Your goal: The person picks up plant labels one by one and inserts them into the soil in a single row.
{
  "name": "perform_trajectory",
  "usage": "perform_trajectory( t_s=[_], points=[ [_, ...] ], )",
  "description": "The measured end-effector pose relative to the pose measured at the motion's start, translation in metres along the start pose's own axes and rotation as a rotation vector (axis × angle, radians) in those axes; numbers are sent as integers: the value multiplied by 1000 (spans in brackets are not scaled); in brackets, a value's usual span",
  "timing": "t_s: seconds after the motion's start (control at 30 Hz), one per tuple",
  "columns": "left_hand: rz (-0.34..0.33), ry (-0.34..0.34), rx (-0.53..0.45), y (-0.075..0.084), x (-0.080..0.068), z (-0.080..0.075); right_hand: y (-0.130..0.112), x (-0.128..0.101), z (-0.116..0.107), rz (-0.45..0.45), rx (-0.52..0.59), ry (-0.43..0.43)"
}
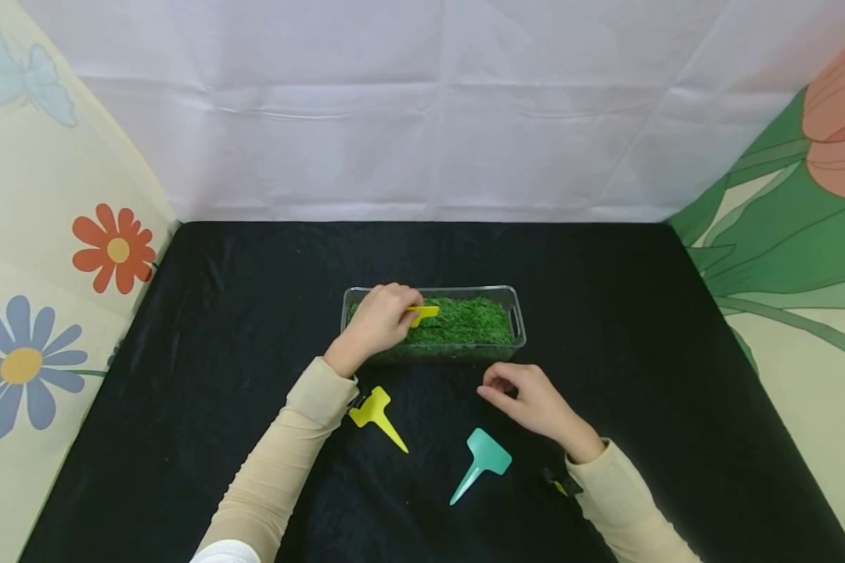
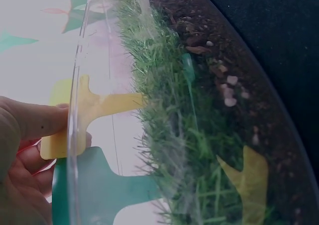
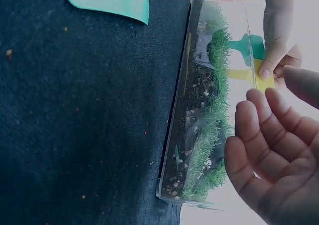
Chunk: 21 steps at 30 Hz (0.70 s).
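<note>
Left hand (image 1: 376, 322) pinching yellow tag (image 1: 422, 313) over grass tray (image 1: 517, 338), frame centre; right hand (image 1: 531, 400) loose, empty; might snap if forced.

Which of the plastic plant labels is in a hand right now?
The yellow plastic plant label over the grass tray, pinched by the left hand. The other yellow label and the teal label lie untouched on the black cloth.
</note>
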<state>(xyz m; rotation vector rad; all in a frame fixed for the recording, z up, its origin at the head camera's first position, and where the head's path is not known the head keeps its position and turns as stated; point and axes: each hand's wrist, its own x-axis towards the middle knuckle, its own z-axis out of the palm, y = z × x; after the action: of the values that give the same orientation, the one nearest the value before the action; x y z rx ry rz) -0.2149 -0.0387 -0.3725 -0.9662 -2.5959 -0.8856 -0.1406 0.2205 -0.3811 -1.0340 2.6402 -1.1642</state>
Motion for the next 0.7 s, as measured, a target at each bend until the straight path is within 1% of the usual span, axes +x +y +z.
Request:
perform_trajectory(
  t_s=[0.43,0.7],
  points=[
    [-20,-14,7,-2,2,0,0,1,0,7,13,-2],
    [-27,-22,92,-2,1,1,1,0,1,10,8,-5]
  ],
)
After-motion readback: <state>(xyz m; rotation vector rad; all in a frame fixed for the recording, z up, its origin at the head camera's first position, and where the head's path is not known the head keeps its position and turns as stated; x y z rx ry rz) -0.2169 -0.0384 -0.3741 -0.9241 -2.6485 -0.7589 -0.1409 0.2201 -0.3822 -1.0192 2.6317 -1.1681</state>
